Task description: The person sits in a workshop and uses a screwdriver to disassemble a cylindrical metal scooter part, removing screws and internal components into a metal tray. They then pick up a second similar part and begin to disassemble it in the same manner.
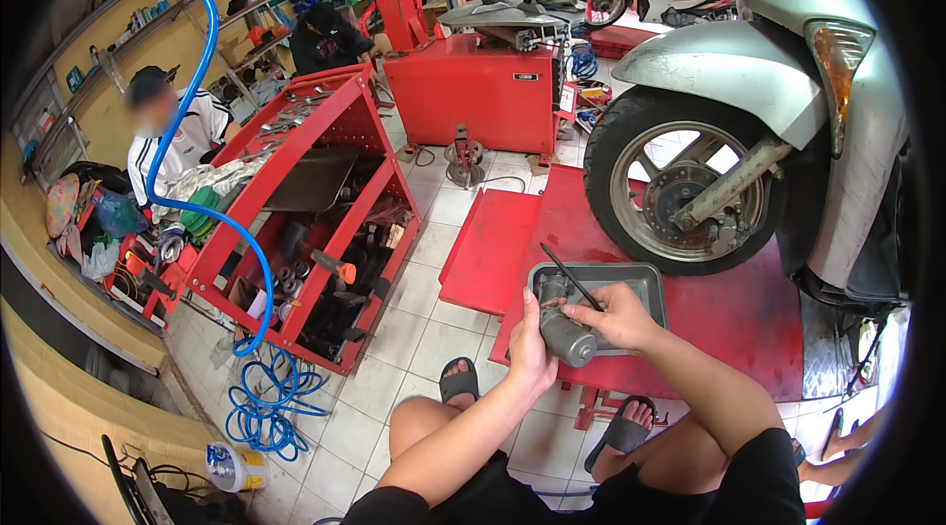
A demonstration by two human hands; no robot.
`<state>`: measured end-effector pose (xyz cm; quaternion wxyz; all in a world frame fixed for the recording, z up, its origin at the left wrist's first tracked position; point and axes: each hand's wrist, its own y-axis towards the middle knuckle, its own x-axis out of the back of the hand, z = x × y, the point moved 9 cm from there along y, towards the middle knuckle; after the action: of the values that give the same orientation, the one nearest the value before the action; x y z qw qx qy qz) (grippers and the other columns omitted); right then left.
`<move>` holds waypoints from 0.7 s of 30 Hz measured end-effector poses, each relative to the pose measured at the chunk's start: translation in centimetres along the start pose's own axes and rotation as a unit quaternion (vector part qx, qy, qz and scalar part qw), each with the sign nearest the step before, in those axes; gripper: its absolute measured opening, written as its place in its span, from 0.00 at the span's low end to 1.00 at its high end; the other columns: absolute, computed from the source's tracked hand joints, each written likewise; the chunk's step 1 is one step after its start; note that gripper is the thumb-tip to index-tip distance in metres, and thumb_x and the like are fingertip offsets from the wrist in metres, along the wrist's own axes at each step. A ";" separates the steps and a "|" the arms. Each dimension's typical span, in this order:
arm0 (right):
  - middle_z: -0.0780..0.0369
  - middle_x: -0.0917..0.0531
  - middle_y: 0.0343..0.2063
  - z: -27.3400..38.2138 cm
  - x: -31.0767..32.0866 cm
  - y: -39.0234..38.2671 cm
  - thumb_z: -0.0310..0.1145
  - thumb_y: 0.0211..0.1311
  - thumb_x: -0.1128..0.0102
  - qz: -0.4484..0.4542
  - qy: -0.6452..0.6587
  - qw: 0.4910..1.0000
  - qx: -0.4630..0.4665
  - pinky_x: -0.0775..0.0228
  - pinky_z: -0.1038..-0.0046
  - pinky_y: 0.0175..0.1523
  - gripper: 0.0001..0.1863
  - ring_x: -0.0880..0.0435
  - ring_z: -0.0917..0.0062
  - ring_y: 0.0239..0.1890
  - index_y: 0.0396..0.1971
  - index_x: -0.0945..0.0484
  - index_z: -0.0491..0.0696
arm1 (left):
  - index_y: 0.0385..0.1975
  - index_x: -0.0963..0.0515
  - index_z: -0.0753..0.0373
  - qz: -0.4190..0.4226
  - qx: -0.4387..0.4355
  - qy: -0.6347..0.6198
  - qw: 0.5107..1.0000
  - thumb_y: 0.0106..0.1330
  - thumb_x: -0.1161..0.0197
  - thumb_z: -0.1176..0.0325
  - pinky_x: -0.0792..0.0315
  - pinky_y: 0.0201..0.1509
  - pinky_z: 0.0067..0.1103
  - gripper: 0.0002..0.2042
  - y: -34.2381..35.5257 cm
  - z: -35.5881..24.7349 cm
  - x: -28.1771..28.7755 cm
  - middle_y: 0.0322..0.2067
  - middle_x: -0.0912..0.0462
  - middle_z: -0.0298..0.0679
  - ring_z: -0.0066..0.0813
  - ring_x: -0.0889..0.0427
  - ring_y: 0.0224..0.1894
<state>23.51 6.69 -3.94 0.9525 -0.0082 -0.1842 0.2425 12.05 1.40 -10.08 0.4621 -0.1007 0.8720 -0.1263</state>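
Observation:
My left hand (535,348) is closed round a grey cylindrical metal part, like a small motor (572,338), tilted over a grey metal tray (645,283). My right hand (616,313) grips a slim dark stick-like tool (564,267), its fingers at the metal part; the tool's upper end points up and to the left. The tray rests on the red lift platform (739,338), in front of the front wheel (611,200) of a silver scooter (719,71).
A red tool cart (340,116) stands left, with blue hose (266,407) coiled beside it and hanging over it. A bucket (236,466) sits lower left. A red cabinet (453,96) is ahead. Co-workers (172,131) are at left and behind; another person's foot (833,441) shows at right.

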 end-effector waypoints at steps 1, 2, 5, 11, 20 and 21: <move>0.61 0.17 0.17 -0.4 0.0 0.1 0.45 0.61 0.32 0.007 -0.001 1.000 -0.017 0.32 0.73 0.28 0.21 0.24 0.85 0.21 0.28 0.13 0.38 | 0.50 0.27 0.70 -0.004 -0.001 -0.004 1.000 0.73 0.51 0.38 0.21 0.51 0.28 0.32 0.1 0.0 0.1 0.42 0.18 0.45 0.32 0.16 0.44; 0.61 0.17 0.18 -0.3 0.1 0.1 0.46 0.61 0.31 0.017 -0.031 0.999 -0.028 0.32 0.73 0.29 0.21 0.23 0.85 0.21 0.29 0.13 0.39 | 0.50 0.27 0.69 -0.008 -0.002 -0.008 1.000 0.73 0.51 0.38 0.21 0.50 0.29 0.32 0.2 0.1 0.3 0.42 0.18 0.45 0.33 0.16 0.43; 0.62 0.17 0.18 0.7 0.9 -0.1 0.47 0.61 0.32 0.000 -0.034 0.999 0.020 0.31 0.73 0.30 0.20 0.23 0.84 0.21 0.31 0.13 0.41 | 0.48 0.26 0.67 -0.004 0.001 -0.003 1.000 0.73 0.52 0.37 0.21 0.49 0.29 0.32 0.3 -0.1 -0.8 0.40 0.18 0.44 0.34 0.16 0.42; 0.56 0.16 0.19 2.8 -0.6 0.8 0.51 0.63 0.36 -0.004 -0.072 0.996 0.055 0.28 0.67 0.32 0.25 0.18 0.77 0.23 0.26 0.15 0.40 | 0.47 0.25 0.62 0.069 -0.021 0.031 0.997 0.71 0.54 0.33 0.21 0.52 0.35 0.33 0.0 -2.2 -0.2 0.43 0.18 0.43 0.36 0.17 0.46; 0.61 0.16 0.20 1.9 0.2 0.0 0.44 0.60 0.31 -0.004 0.013 1.000 0.012 0.30 0.72 0.32 0.19 0.21 0.81 0.23 0.28 0.15 0.39 | 0.47 0.26 0.71 0.037 -0.104 0.106 0.988 0.75 0.55 0.39 0.21 0.48 0.28 0.33 -0.5 -3.7 -1.9 0.41 0.19 0.46 0.31 0.18 0.43; 0.61 0.16 0.20 2.0 0.2 0.1 0.44 0.60 0.30 -0.007 -0.002 1.000 0.008 0.30 0.72 0.32 0.19 0.21 0.81 0.23 0.28 0.15 0.40 | 0.47 0.25 0.71 0.028 -0.108 0.105 0.988 0.75 0.55 0.39 0.21 0.49 0.28 0.33 -0.5 -3.8 -1.9 0.41 0.19 0.46 0.31 0.18 0.43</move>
<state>22.95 6.72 -1.95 0.9538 0.0013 -0.1843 0.2372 9.91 1.96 -6.39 0.3582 -0.1113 0.9266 -0.0283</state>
